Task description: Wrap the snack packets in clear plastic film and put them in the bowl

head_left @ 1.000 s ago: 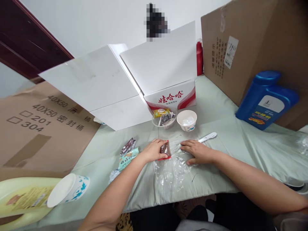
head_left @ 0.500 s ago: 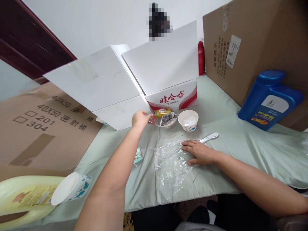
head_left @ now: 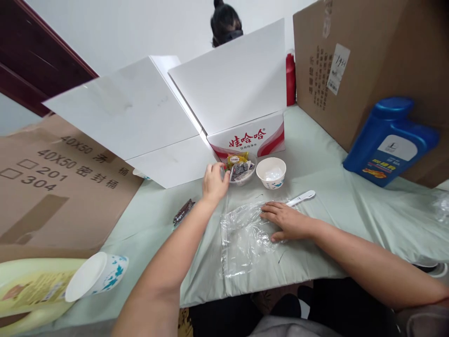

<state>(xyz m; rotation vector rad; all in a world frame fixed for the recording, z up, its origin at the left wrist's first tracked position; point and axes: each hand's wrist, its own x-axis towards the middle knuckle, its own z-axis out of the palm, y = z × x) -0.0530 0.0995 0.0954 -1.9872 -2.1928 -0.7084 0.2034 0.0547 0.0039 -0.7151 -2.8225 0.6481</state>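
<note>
My left hand (head_left: 214, 182) is at the left rim of a clear plastic bowl (head_left: 244, 180), its thumb and fingers apart and slightly curled. Small wrapped packets lie in the bowl, including a yellow packet (head_left: 237, 159) and a dark grey packet (head_left: 240, 169). My fingers partly cover the bowl's left side. My right hand (head_left: 285, 220) rests palm down on a crumpled clear plastic bag (head_left: 242, 245), fingers stretched out. Just beyond it lies a white-handled utensil (head_left: 302, 197), its near end hidden. A paper bowl (head_left: 271, 168) holding clear plastic stands beside the plastic bowl.
A dark wrapped packet (head_left: 183, 211) lies left of my forearm. Behind stand a white carton (head_left: 247, 140) with raised flaps and a red bottle (head_left: 290, 79). Right are a blue jug (head_left: 389, 145) and a brown box (head_left: 333, 117); left, another box (head_left: 70, 187), a paper cup (head_left: 98, 276) and a yellow bottle (head_left: 38, 285).
My left hand has moved right and nearer, against the bowl; the red wrapper it pinched no longer shows. The dark packet now shows left of my forearm. My right hand stays on the bag.
</note>
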